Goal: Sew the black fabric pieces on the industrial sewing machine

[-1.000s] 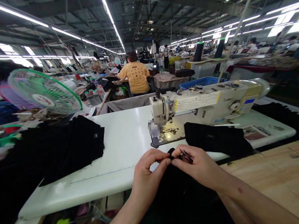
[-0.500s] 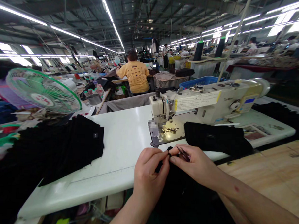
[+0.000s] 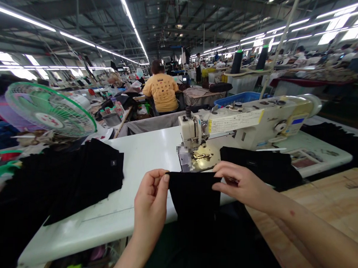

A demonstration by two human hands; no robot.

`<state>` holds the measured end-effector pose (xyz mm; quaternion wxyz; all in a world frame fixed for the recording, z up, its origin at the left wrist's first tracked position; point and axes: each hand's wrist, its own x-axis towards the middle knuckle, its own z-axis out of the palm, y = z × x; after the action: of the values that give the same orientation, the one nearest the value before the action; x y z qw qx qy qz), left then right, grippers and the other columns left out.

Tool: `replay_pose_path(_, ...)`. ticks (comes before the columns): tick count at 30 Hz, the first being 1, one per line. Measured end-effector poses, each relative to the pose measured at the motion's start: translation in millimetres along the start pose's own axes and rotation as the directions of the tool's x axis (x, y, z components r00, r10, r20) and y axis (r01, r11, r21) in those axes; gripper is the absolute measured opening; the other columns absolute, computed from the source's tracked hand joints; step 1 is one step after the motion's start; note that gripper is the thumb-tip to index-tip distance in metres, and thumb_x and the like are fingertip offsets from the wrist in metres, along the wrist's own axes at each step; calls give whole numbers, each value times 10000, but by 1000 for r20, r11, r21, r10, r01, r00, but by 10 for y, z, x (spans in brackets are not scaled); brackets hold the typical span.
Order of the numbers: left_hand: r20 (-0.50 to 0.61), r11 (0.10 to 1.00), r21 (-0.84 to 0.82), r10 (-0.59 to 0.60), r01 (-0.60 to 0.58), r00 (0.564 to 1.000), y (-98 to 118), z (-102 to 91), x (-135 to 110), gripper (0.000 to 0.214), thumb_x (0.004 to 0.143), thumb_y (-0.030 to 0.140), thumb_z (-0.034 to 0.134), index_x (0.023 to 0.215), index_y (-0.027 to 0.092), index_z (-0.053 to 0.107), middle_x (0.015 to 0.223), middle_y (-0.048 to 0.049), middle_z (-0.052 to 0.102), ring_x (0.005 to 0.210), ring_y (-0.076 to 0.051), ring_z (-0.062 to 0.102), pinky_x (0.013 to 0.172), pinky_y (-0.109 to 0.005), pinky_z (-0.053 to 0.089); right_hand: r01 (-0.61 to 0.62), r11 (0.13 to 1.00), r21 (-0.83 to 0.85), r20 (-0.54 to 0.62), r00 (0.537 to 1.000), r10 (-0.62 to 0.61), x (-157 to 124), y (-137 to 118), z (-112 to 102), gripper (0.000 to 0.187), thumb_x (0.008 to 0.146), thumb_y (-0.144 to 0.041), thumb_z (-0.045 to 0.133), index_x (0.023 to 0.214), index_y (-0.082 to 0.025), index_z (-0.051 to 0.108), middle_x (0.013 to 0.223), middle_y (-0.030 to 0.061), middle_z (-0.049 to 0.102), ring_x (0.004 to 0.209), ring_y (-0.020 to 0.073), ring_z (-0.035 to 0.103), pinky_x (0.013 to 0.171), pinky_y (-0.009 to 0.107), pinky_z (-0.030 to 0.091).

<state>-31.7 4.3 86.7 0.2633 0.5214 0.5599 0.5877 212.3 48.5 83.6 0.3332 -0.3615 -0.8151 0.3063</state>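
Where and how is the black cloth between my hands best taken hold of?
Probably pinch the black cloth by its top corners, each from its own side: the top edge runs straight between them, the rest hangs below, and the left hand pinches the left corner.

Cloth (image 3: 194,194) between the left hand (image 3: 152,192) and the right hand (image 3: 242,184), before a sewing machine (image 3: 247,121).
The left hand is at the cloth's upper left corner, the right hand at its right edge. The machine stands on the right part of a table (image 3: 145,148); a pile of cloth (image 3: 102,168) lies over the table's left end, with a fan (image 3: 52,110) behind it. A second cloth (image 3: 263,167) lies before the machine's arm, and a board (image 3: 327,203) is nearer, at right. Behind the machine are a basket (image 3: 239,100) and thread spools (image 3: 237,62); left of these, beyond the table, sits a person (image 3: 161,89).
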Motion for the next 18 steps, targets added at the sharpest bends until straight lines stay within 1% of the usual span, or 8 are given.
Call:
replay_pose_path(4,-1,999,-23,-32,32,999,1,-59,-19,240,851,402,659,937,184,604,718,16,643,655,-110,579,609,-195,481,-106,984,143,-70,991,116,-8,-36,43,224,916,-388,606,856,-196,705,896,38,673,721,151,566,608,269,418)
replay_pose_path(7,-27,998,-25,-53,52,998,28,-88,-32,292,824,440,685,937,181,613,745,0,670,676,-121,608,632,-204,499,-165,969,185,-122,974,190,1,-32,77,246,882,-419,640,915,-202,751,760,20,678,644,146,552,562,263,406)
replay_pose_path(10,-54,997,-27,-75,73,996,35,-107,-40,327,792,466,708,923,178,626,744,-5,680,676,-129,619,649,-217,518,-153,961,230,-182,963,197,30,-35,107,224,848,-401,671,910,-211,772,685,0,677,589,131,542,543,244,417)
replay_pose_path(12,-61,997,-19,-77,76,995,17,-129,-40,333,790,475,705,923,179,629,725,0,675,667,-134,624,641,-224,527,-119,962,247,-216,961,175,51,-33,126,198,850,-373,671,908,-213,770,725,2,706,618,134,583,572,238,450)
replay_pose_path(13,-59,997,-3,-72,72,996,5,-145,-36,329,801,478,691,927,181,629,717,2,673,665,-140,631,638,-232,533,-104,964,245,-229,960,161,60,-28,137,199,858,-364,666,949,-217,764,757,3,721,640,137,606,590,237,465)
replay_pose_path(15,-54,996,82,-37,42,998,-6,-184,-17,305,828,476,656,917,185,634,706,0,675,663,-156,647,641,-261,547,-80,976,201,-253,958,131,76,-7,158,222,879,-351,654,1042,-226,740,813,2,742,668,140,638,619,236,486)
replay_pose_path(16,-50,986,169,5,4,999,0,-202,-2,287,842,468,642,914,190,645,732,-8,689,687,-171,662,660,-282,555,-64,986,156,-262,959,104,83,6,169,222,893,-340,644,1066,-230,728,840,2,749,681,140,650,639,237,495)
replay_pose_path(18,-21,909,391,165,-143,986,46,-219,37,261,862,433,628,971,202,675,898,-44,732,838,-219,691,746,-338,564,-8,1000,29,-271,962,15,97,27,190,183,919,-305,618,1051,-226,717,864,0,754,690,132,661,681,234,503)
